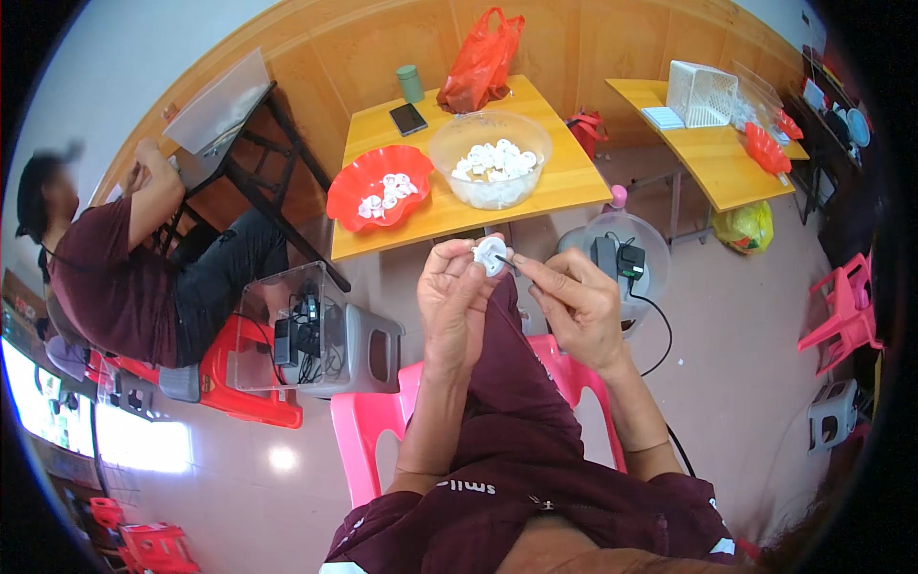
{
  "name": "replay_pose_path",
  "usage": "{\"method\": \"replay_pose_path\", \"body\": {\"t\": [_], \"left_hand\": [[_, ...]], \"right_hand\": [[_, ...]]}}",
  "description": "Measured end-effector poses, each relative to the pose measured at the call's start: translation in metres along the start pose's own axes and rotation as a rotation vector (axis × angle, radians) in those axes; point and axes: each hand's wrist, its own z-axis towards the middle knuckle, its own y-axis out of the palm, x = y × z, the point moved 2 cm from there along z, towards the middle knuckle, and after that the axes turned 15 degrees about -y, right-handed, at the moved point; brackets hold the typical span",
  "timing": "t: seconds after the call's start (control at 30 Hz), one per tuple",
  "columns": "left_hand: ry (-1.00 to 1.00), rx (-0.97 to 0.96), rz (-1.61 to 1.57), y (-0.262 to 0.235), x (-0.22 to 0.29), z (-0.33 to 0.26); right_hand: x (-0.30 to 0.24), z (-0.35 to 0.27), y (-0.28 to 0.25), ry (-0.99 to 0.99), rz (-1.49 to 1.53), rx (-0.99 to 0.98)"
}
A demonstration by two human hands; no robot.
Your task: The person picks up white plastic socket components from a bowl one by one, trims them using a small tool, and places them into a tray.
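Note:
Just beyond the near edge of the table, my left hand [451,304] pinches a small round white plastic piece [491,251] between thumb and fingers. My right hand [581,304] is closed, with a thin dark tip [503,259] showing at its fingers against the white piece; what kind of thing it is I cannot make out. On the yellow table [566,182] ahead stand a red scalloped bowl [346,184] with several white parts and a clear plastic bowl [449,143] heaped with similar white parts [497,161].
At the table's back are a phone [408,119], a green canister [410,84] and a red plastic bag [483,67]. Left, a seated person [115,277] works at another table. Clear bins with black adapters [629,260] flank me. A white basket [701,94] stands on the right table.

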Motion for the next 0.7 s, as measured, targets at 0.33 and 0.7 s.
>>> {"method": "replay_pose_path", "body": {"t": [0.33, 0.7], "left_hand": [[-0.113, -0.004, -0.058, -0.0024, -0.0077, 0.0009], [-0.133, 0.017, -0.087, -0.0062, -0.0097, 0.0017]], "right_hand": [[0.0050, -0.0049, 0.0064, -0.024, -0.094, 0.007], [0.0076, -0.0067, 0.0095, -0.018, -0.118, 0.016]]}}
